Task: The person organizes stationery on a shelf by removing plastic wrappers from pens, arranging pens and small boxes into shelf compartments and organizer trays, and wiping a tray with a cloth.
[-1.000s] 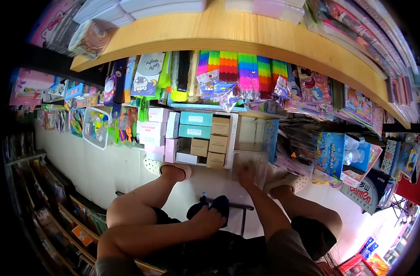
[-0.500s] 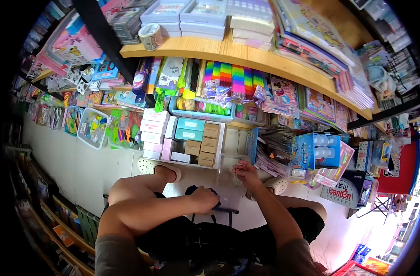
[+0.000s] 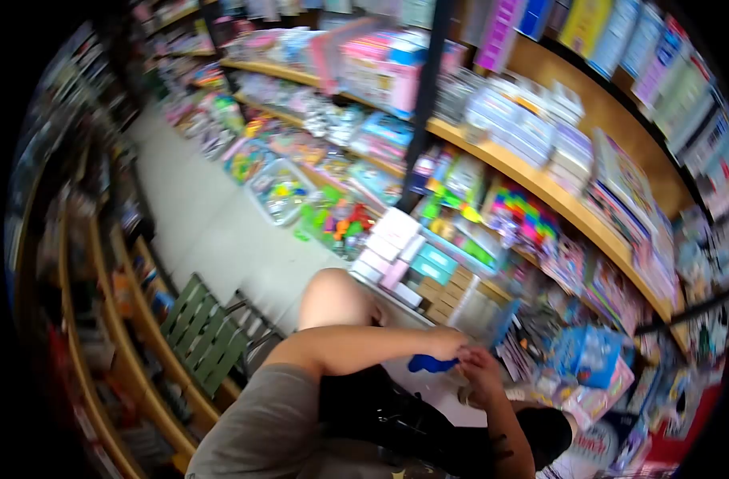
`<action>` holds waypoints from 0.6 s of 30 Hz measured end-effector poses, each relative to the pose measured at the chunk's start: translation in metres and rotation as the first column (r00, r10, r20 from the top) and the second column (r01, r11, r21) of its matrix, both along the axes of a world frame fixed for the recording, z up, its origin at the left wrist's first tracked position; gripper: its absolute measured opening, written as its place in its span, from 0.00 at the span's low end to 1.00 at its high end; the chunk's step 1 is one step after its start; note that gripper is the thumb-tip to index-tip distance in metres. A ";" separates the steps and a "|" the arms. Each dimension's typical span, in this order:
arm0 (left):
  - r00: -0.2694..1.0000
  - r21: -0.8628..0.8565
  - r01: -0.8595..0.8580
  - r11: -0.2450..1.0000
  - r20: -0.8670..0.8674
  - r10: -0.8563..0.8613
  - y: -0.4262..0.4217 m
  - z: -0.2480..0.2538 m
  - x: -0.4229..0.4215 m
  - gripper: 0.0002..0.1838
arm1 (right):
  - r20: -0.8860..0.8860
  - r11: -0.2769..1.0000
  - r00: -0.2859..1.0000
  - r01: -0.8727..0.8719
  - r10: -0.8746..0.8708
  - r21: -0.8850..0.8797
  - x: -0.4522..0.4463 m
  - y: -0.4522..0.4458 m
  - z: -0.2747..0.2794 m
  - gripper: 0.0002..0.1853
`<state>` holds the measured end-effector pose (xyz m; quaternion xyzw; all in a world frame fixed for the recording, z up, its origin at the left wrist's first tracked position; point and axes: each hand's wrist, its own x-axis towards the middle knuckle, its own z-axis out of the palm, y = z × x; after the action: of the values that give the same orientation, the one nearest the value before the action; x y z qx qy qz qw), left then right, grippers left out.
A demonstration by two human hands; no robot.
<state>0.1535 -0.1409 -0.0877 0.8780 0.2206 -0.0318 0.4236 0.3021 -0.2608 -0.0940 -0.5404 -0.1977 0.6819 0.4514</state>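
Observation:
My left hand [image 3: 447,343] reaches across from the left with its fingers closed, blurred by motion. A soft-looking blue thing [image 3: 433,364] sticks out just below it; blur hides what kind it is. My right hand [image 3: 481,377] meets the left one, its fingers pinched together at the end of the blue thing. What lies between the right fingertips is too small to make out. Behind my hands stands a white box tray [image 3: 388,302] with small cartons, among them brown cartons [image 3: 446,294] and teal cartons [image 3: 433,263].
A wooden shelf [image 3: 540,177] with stacked boxes and books runs behind the tray. Clear bins [image 3: 278,191] of small colourful goods line the floor at the aisle. A green slatted folding chair [image 3: 201,335] stands at my left. A blue display box [image 3: 586,355] is at the right.
My view has swung to the left. My hands were apart, the left closed on a dark blue thing over my lap, the right by the tray; now they are together.

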 end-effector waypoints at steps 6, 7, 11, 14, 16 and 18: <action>0.968 -0.055 -0.174 0.983 0.171 0.181 -0.010 -0.008 -0.014 0.12 | -0.200 0.998 0.979 -0.028 0.040 0.061 -0.015 0.004 0.013 0.10; 0.941 -0.093 -0.222 0.971 0.240 0.238 -0.011 -0.006 -0.014 0.12 | -0.245 0.999 0.969 -0.027 0.030 0.017 -0.019 0.007 0.022 0.09; 0.816 -0.130 -0.417 0.899 0.382 0.434 -0.018 -0.010 -0.024 0.12 | -0.436 0.985 0.886 -0.168 0.161 0.021 -0.012 0.005 -0.023 0.22; 0.742 -0.148 -0.514 0.845 0.418 0.525 -0.032 -0.005 -0.041 0.11 | -0.456 0.985 0.889 -0.109 0.037 -0.134 -0.041 0.007 0.008 0.31; 0.686 -0.160 -0.579 0.800 0.436 0.583 -0.031 0.016 -0.059 0.10 | -0.428 0.989 0.904 -0.065 0.001 -0.136 -0.048 0.004 0.010 0.32; 0.474 -0.422 -0.617 0.665 0.475 0.741 -0.025 0.034 -0.094 0.08 | -0.523 0.979 0.846 -0.180 0.107 -0.092 -0.036 0.001 0.001 0.32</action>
<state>0.0593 -0.1655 -0.0538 0.6307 0.3976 0.4041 0.5299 0.2660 -0.2596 -0.0935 -0.3517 -0.0622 0.8454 0.3972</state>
